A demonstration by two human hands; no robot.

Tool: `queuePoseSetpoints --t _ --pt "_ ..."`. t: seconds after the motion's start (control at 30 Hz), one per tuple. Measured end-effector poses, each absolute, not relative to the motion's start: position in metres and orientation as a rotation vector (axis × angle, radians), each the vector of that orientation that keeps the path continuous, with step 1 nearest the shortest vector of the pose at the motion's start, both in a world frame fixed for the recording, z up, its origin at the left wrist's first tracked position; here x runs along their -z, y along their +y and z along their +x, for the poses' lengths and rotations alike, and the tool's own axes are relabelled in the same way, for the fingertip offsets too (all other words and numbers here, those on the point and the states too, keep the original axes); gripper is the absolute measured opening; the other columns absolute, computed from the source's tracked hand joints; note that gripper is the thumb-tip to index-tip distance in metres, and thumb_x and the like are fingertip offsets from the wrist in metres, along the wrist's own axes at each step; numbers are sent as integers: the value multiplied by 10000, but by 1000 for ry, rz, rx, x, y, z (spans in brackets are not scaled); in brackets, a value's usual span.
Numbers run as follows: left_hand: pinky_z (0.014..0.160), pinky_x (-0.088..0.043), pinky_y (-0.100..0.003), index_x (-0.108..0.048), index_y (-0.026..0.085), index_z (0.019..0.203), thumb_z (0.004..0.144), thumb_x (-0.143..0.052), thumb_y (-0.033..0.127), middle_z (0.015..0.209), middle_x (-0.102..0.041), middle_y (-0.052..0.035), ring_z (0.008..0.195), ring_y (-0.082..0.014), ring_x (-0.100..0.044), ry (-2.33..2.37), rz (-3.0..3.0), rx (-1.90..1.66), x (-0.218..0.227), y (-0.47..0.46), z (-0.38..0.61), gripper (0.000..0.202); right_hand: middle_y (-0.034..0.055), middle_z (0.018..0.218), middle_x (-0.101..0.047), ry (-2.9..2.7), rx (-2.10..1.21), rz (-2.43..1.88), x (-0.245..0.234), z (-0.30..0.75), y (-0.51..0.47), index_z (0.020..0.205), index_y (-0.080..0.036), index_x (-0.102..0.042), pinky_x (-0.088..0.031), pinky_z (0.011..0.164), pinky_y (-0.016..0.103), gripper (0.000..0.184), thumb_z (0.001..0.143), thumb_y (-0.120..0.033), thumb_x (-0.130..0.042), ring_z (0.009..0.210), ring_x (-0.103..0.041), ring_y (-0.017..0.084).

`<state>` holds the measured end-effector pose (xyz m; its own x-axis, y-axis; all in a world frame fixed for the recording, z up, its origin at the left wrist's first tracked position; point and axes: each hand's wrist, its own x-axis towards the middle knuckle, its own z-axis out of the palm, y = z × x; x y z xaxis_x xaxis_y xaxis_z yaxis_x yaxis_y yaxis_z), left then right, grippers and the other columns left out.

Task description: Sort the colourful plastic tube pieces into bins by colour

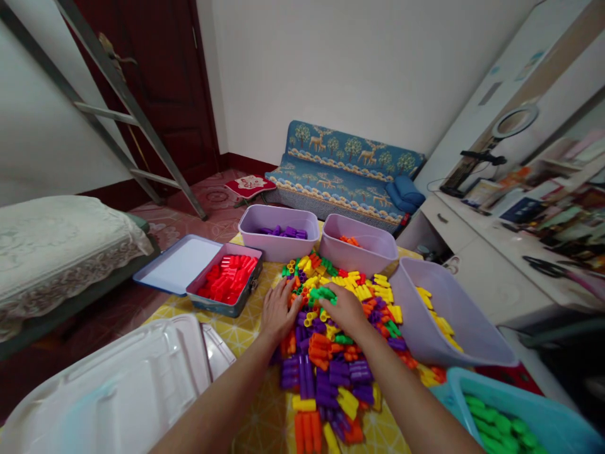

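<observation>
A big heap of plastic tube-shaped toy pieces (326,378) in purple, orange, yellow, green and red covers the middle of the table. My left hand (278,310) lies at the heap's left edge, its fingers stretched out and apart, touching orange and purple pieces. My right hand (347,308) reaches into the heap with its thumb and fingers closed around green toy pieces (322,294). How many green pieces it holds is hard to make out. Yellow pieces (362,291) lie just beyond that hand, and purple ones are below the wrists.
Purple pieces lie in one lilac bin (278,251), orange in another (357,255), yellow in a third (425,340). Green ones fill a blue bin (534,391). Red ones fill a lidded tin (227,309). White plastic lids (142,384) lie front left; a sofa (340,183) stands behind.
</observation>
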<state>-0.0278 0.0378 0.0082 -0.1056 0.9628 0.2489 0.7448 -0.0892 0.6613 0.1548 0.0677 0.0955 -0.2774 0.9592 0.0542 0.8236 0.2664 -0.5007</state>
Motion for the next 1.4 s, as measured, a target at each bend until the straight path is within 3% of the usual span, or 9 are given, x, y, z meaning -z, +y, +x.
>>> queuePoseSetpoints --t 0.17,0.33,0.53,0.7,0.77,0.87,1.03,1.2,1.4 --pt "1173 -235 -485 -410 259 1439 956 -359 484 1502 -431 -82 1404 -229 -362 1875 1873 -1002 -6 38 -28 535 68 1201 -662 -2095 -401 -1413 -87 158 29 1048 -230 -677 -385 1048 389 258 822 -241 -554 1167 -550 220" --pt "1169 -245 -481 -424 266 1430 950 -371 490 1487 -451 -78 1400 -231 -367 1874 1871 -1009 -6 38 -28 532 89 1238 -645 -1853 -347 -1436 -65 176 0 1076 -222 -688 -364 1084 436 292 883 -343 -505 1213 -525 231" --pt "1174 -238 -480 -428 251 1429 949 -370 486 1490 -447 -85 1398 -232 -371 1873 1875 -1006 -8 38 -28 536 126 1151 -673 -1440 -415 -1497 -62 191 -23 1045 -170 -683 -431 1004 417 405 864 -492 -519 1115 -584 242" --pt "1172 -240 -486 -426 248 1430 946 -368 502 1490 -445 -85 1397 -238 -372 1878 1872 -989 -6 39 -28 549 4 706 -618 -872 -459 -1485 -91 197 -46 732 -193 -592 -485 728 315 364 823 -545 -578 720 -586 167" --pt "1171 -240 -486 -418 249 1435 948 -363 504 1490 -445 -85 1396 -238 -373 1876 1877 -982 -5 40 -29 552 -23 702 -595 -624 -545 -1307 -104 203 -53 747 -197 -551 -475 672 286 329 801 -513 -623 661 -567 133" --pt "1167 -247 -485 -419 249 1433 949 -362 503 1487 -449 -89 1391 -238 -379 1878 1881 -979 -5 40 -29 549 -1 861 -621 -433 -532 -1061 -114 224 -60 810 -205 -530 -491 715 284 262 756 -406 -689 763 -603 127" --pt "1169 -242 -489 -428 242 1427 951 -365 488 1485 -452 -94 1396 -237 -374 1886 1886 -983 -7 39 -28 539 19 832 -562 -274 -634 -987 -100 271 -62 836 -226 -541 -529 711 310 71 827 -287 -505 784 -610 140" --pt "1169 -247 -487 -435 242 1423 949 -370 490 1474 -465 -95 1389 -238 -384 1888 1886 -991 -7 39 -28 538 42 893 -559 -268 -628 -1022 -88 284 -61 872 -239 -542 -551 724 343 128 828 -273 -428 818 -617 161" --pt "1165 -256 -481 -430 246 1426 947 -381 488 1472 -468 -89 1386 -237 -386 1878 1881 -993 -9 38 -28 539 42 924 -565 -179 -633 -977 -95 276 -60 881 -220 -569 -533 705 287 152 811 -223 -434 836 -610 133"
